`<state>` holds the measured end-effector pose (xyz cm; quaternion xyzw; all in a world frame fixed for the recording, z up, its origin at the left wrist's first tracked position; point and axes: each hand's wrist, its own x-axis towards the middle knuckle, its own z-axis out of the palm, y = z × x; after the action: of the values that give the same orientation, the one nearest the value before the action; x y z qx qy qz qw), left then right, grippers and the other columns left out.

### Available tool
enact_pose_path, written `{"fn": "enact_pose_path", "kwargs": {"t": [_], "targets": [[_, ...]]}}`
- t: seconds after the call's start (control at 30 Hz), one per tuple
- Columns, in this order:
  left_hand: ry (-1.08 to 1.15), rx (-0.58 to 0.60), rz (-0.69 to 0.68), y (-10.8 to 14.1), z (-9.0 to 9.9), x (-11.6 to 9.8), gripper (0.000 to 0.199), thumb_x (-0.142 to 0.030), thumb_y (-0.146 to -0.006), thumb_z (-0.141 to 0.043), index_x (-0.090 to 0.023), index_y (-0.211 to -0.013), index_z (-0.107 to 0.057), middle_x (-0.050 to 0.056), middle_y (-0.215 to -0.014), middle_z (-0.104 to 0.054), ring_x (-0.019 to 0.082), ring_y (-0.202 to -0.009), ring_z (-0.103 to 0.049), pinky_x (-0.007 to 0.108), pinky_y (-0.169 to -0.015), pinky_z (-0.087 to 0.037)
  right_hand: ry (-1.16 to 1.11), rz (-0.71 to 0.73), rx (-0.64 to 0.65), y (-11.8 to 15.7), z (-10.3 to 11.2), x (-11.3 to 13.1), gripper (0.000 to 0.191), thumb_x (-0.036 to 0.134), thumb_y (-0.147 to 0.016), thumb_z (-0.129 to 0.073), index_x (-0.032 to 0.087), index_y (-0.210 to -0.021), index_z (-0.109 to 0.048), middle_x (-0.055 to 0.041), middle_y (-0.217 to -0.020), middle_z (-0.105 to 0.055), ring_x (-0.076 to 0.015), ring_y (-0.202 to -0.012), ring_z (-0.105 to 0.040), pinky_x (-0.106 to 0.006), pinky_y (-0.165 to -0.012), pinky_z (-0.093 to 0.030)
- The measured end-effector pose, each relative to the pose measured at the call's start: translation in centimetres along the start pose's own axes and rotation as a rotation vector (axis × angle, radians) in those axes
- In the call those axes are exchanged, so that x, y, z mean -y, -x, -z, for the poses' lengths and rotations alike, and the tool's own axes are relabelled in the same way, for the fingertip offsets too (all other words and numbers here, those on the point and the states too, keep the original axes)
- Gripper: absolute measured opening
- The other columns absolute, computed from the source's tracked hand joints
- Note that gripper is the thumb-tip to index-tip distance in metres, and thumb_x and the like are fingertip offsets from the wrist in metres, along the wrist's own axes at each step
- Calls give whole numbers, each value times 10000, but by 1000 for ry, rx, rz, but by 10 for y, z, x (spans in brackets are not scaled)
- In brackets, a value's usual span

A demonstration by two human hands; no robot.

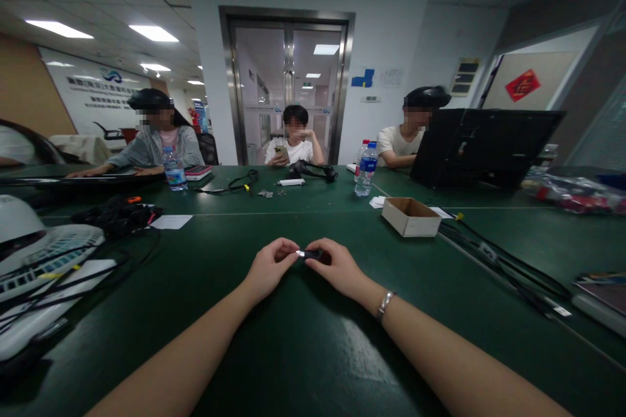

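Note:
A small black cylindrical object (311, 254) with a silver tip lies level between my two hands, just above the green table (274, 332). My right hand (337, 264) wraps its thumb and fingers round the black part. At the silver end, my left hand (270, 266) pinches the tip between thumb and fingertips. A silver bracelet (385, 305) circles my right wrist. What exactly the small object is cannot be made out.
An open cardboard box (411, 217) sits right of my hands, with black cables (503, 264) beyond it. Bottles (366, 169) and a monitor (482, 146) stand farther back. A white fan (49, 254) and tangled cables are at left. Three people sit across the table.

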<state>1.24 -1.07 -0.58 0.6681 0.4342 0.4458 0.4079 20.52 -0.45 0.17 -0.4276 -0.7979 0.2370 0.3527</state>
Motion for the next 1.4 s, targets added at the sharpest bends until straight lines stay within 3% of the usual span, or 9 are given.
{"fn": "enact_pose_path", "kwargs": {"t": [0.1, 0.23, 0.4, 0.53, 0.83, 1.03, 1.17, 1.27, 1.4], "targets": [[-9, -6, -5, 0, 0, 0, 158, -247, -749, -606, -178, -891, -610, 47, -940, -641, 182, -895, -605, 323, -822, -476, -6, 7, -13, 0, -1, -1, 181, 267, -787, -635, 197, -954, -642, -23, -903, -613, -144, -776, -554, -278, -690, -453], [-3, -67, 14, -1, -1, 1, 294, -246, -726, -631, -196, -1010, -574, 61, -1050, -620, 185, -917, -603, 315, -805, -472, -3, 9, -25, -1, -2, -1, 178, 243, -779, -640, 196, -951, -645, -25, -886, -617, -147, -772, -554, -280, -690, -450], [-45, -28, 128, -2, -2, 1, 302, -423, -806, -535, -168, -953, -597, 42, -833, -648, 172, -782, -595, 294, -705, -456, -5, 21, -25, -1, -2, 0, 177, 241, -781, -639, 198, -952, -647, -25, -887, -619, -146, -770, -554, -276, -688, -449], [-59, 7, 85, -1, -2, 1, 283, -419, -817, -520, -162, -883, -619, 26, -790, -640, 159, -754, -587, 288, -713, -451, 1, 25, -24, -1, -2, 0, 169, 249, -782, -640, 198, -944, -650, -26, -893, -618, -144, -775, -553, -274, -693, -447], [-32, 2, 5, 0, -2, -1, 192, -289, -784, -589, -178, -938, -619, 52, -942, -657, 180, -896, -610, 318, -834, -469, -7, 22, -16, 0, 0, 1, 168, 244, -780, -639, 202, -943, -649, -23, -888, -616, -144, -766, -550, -278, -686, -447], [-52, -5, -18, -1, -2, 1, 171, -237, -751, -606, -185, -914, -607, 51, -973, -635, 185, -937, -591, 314, -828, -467, 1, 34, -18, -1, -2, -3, 177, 249, -781, -640, 202, -951, -646, -24, -890, -616, -144, -765, -552, -276, -682, -446], [-56, -57, 60, -1, -2, 0, 266, -346, -755, -613, -186, -966, -588, 45, -938, -639, 177, -863, -599, 302, -767, -463, 9, 35, -24, -1, -3, -3, 174, 251, -781, -641, 204, -949, -644, -24, -888, -619, -147, -772, -555, -278, -684, -447], [-67, -24, 124, -1, -1, -1, 294, -435, -794, -543, -169, -904, -606, 31, -812, -639, 165, -757, -587, 286, -682, -453, 10, 31, -25, 0, -2, -1, 175, 247, -780, -642, 203, -950, -644, -24, -890, -618, -147, -772, -556, -280, -689, -450], [-63, -1, 85, -1, -1, 0, 252, -399, -792, -555, -166, -866, -615, 23, -783, -637, 158, -743, -588, 285, -694, -456, 9, 34, -17, 0, -1, -1, 189, 260, -780, -643, 203, -960, -644, -28, -905, -617, -145, -769, -556, -282, -688, -453]]}}
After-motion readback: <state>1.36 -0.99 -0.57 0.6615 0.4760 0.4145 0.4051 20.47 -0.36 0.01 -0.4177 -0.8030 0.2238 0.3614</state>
